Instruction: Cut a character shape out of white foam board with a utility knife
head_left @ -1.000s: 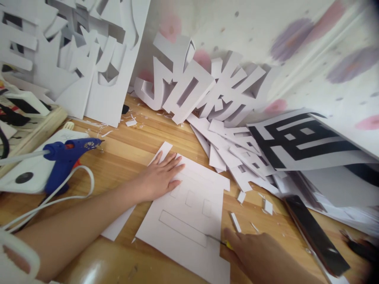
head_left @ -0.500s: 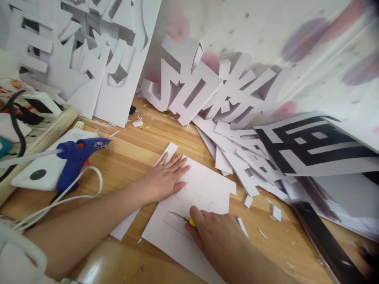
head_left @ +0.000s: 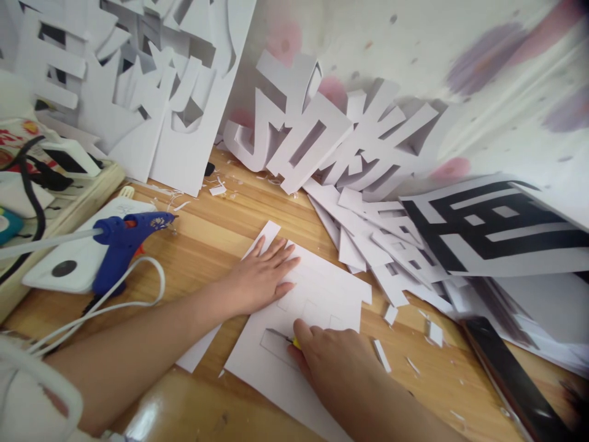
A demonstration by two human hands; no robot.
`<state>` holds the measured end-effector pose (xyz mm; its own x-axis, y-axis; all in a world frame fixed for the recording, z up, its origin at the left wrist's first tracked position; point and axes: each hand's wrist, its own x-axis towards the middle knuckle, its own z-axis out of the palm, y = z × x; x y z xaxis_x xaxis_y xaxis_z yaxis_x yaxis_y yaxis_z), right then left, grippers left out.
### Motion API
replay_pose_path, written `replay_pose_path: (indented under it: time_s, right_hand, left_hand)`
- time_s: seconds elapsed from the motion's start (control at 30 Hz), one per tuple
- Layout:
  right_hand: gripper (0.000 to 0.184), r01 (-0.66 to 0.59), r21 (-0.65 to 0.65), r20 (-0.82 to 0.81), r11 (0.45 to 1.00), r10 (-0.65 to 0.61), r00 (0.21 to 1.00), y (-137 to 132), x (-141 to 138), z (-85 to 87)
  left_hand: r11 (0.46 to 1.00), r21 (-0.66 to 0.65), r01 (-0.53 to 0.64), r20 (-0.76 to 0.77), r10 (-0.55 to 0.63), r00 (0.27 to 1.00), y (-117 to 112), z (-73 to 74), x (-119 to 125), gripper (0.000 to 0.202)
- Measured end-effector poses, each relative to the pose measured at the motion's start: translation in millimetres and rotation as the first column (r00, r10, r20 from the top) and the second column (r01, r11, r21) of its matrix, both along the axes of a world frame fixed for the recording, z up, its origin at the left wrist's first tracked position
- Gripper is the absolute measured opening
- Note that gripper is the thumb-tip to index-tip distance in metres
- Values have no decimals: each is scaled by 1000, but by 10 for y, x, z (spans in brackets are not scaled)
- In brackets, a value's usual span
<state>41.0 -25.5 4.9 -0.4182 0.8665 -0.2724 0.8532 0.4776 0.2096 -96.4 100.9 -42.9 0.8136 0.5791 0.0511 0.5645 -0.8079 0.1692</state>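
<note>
We press our left hand flat, fingers spread straight, on the smooth white sheet scored with rectangular outlines; it lies on the wood-grain table under both sets of fingers. Our right hand has its fingers curled tight around a yellow-bodied craft knife, blade tip touching the sheet just beyond the fingertips. A blue plastic glue gun lies well left of the left fingers.

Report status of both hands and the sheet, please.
Left hand flat on white sheet. Right hand grips knife, blade on sheet. Paper scraps lie beside it.
</note>
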Motion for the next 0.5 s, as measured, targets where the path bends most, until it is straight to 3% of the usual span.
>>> replay_pose_path:
  time_s: [0.27, 0.5]
  right_hand:
    - [5, -1, 21, -3, 1000, 1, 1000, -26, 15, -51]
    - [7, -54, 26, 75, 998, 52, 996, -22, 42, 53]
  left_hand:
    - [1000, -23, -8, -28, 8, 1000, 5, 24, 5, 53]
    - [1000, -14, -5, -16, 5, 1000, 1, 18, -7, 53]
